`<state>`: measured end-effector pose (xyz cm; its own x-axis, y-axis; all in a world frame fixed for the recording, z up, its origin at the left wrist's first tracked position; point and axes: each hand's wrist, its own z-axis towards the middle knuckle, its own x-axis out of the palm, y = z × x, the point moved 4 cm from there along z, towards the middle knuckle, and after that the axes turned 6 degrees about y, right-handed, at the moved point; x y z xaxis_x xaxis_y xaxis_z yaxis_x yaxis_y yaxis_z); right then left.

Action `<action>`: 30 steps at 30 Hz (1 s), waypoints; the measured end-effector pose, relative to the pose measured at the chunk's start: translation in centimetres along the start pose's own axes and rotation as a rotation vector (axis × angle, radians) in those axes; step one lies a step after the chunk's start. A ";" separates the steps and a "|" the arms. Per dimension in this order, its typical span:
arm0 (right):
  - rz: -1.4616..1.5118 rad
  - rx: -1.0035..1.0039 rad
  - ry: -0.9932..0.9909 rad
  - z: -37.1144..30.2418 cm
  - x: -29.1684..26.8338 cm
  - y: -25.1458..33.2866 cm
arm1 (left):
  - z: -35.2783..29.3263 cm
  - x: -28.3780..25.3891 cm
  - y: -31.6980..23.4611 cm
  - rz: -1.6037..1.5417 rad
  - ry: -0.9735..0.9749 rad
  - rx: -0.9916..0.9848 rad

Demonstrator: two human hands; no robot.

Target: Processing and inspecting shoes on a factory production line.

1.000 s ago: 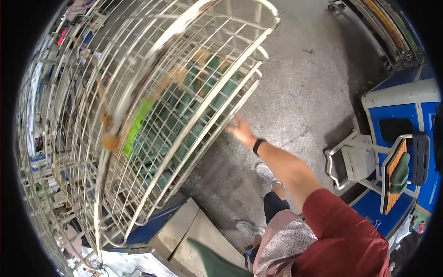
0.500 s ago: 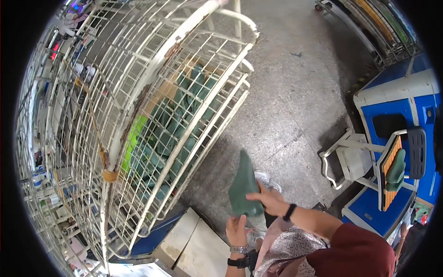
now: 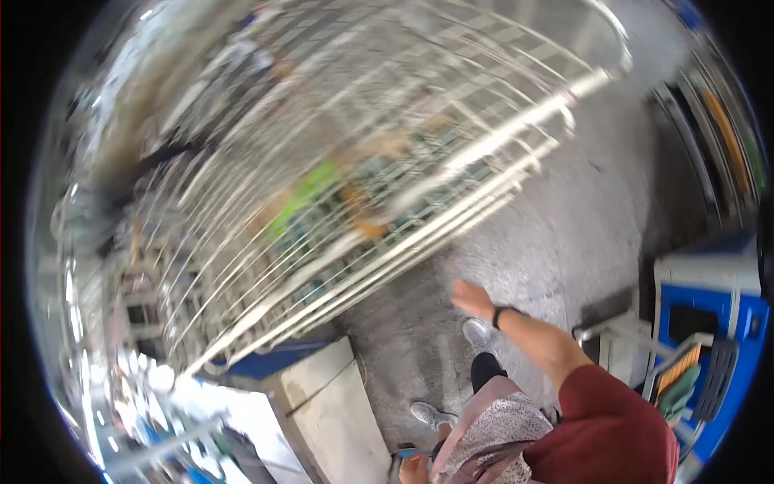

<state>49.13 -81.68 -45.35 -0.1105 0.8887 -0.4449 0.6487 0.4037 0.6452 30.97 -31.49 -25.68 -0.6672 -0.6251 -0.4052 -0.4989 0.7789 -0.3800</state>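
My right hand [image 3: 472, 298] reaches out over the floor beside the wire cage, its fingers extended and blurred, with nothing visible in it. Low at the frame's edge, my left hand [image 3: 414, 469] looks curled, next to a small blue and dark thing [image 3: 407, 451] whose kind I cannot make out. Inside the white wire cage [image 3: 516, 133], blurred dark green pieces [image 3: 318, 234] lie near a bright green patch [image 3: 310, 189]. No green piece shows in either hand.
A cream box-like surface [image 3: 334, 403] stands below the cage. At right is a blue machine [image 3: 746, 339] with a slatted orange stand [image 3: 679, 367] holding green pieces [image 3: 679, 394]. A rack [image 3: 709, 137] stands at the far right. My shoes [image 3: 434, 415] are on the grey floor.
The green piece that both hands held is out of them. My hands have parted, the left moving down toward the lower edge, the right extended forward. The view has turned, blurring the cage.
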 end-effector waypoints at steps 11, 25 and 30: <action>-0.217 -0.276 1.052 -27.1 19.1 18.9 | -24.0 3.9 1.0 -0.691 -0.820 -0.096; -1.128 -1.661 1.920 -77.8 47.9 20.3 | -57.7 36.6 22.7 -0.755 -1.512 -1.329; -0.950 -2.316 2.168 -97.4 51.5 7.6 | -59.2 41.0 29.8 -0.871 -1.219 -1.174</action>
<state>-24.95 -11.70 -2.89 -0.1730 -0.4708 -0.8651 -0.1728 -0.8502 0.4973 -43.97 -30.88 -4.42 0.3775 -0.0901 -0.9216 -0.8540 -0.4185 -0.3089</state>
